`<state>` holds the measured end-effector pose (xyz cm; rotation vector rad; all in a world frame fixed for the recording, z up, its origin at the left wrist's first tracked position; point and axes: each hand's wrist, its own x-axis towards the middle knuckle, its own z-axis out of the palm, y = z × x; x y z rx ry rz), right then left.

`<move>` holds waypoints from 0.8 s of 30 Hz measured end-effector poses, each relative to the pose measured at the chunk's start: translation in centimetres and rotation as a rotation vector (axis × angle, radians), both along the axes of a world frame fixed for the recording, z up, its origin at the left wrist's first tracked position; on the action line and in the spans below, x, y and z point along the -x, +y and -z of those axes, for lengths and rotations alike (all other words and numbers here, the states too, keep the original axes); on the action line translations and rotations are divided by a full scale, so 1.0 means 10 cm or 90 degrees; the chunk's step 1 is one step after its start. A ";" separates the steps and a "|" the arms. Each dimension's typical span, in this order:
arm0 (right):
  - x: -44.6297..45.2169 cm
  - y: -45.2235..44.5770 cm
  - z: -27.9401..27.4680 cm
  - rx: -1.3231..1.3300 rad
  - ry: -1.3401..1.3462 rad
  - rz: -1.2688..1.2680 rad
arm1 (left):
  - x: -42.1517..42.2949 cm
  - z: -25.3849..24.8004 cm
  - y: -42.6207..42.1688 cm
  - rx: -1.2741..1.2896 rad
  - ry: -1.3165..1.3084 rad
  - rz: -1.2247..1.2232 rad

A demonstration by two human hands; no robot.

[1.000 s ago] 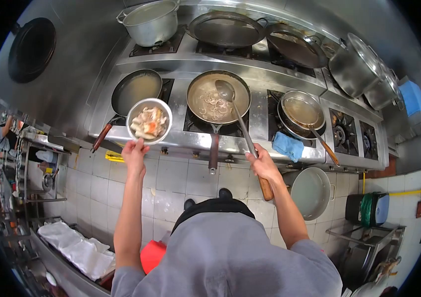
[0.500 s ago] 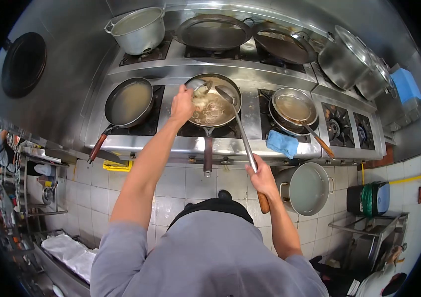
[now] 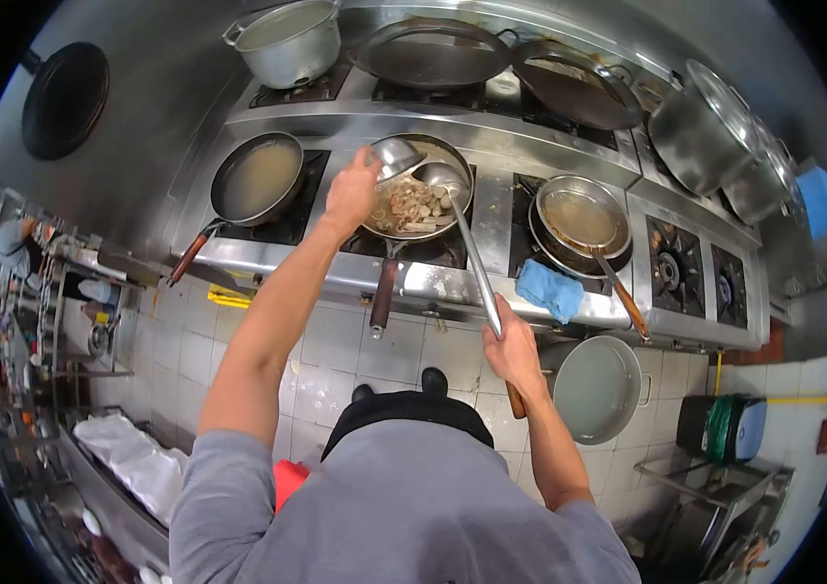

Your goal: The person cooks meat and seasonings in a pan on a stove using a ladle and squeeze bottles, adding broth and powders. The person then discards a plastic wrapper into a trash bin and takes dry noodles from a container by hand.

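My left hand is closed on the rim of a small metal bowl, tilted over the left side of the middle frying pan. Below the bowl lies a heap of chopped pieces, pale and brownish, in the pan. With my right hand I grip a long ladle by its handle, whose wooden end sticks out below my fist. The ladle's head rests in or just above the pan, beside the heap. Whether it touches the food I cannot tell.
A frying pan with cloudy liquid stands left. A strainer sits over a pan on the right, with a blue cloth at the stove's edge. Behind are a pot and wide pans. A large pot stands low right.
The bowl in my left hand has risen and shows more clearly. Chopped pieces now heap in the pan where sliced rings lay in liquid. The ladle head has shifted slightly; the view has tilted.
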<state>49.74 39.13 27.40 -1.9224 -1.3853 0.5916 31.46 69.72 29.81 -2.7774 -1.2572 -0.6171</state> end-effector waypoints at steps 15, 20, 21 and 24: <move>0.16 0.03 0.16 0.081 0.401 0.017 | 1.19 0.35 -0.81 0.490 -1.052 -0.215; 0.36 0.03 0.55 0.071 0.529 0.047 | 2.41 0.79 -2.46 0.471 -1.196 -0.394; 0.39 0.05 0.63 0.067 0.510 0.029 | 2.68 0.96 -2.82 0.460 -1.231 -0.478; 0.44 0.15 0.87 0.032 0.519 0.012 | 3.62 1.54 -4.08 0.309 -1.276 -0.756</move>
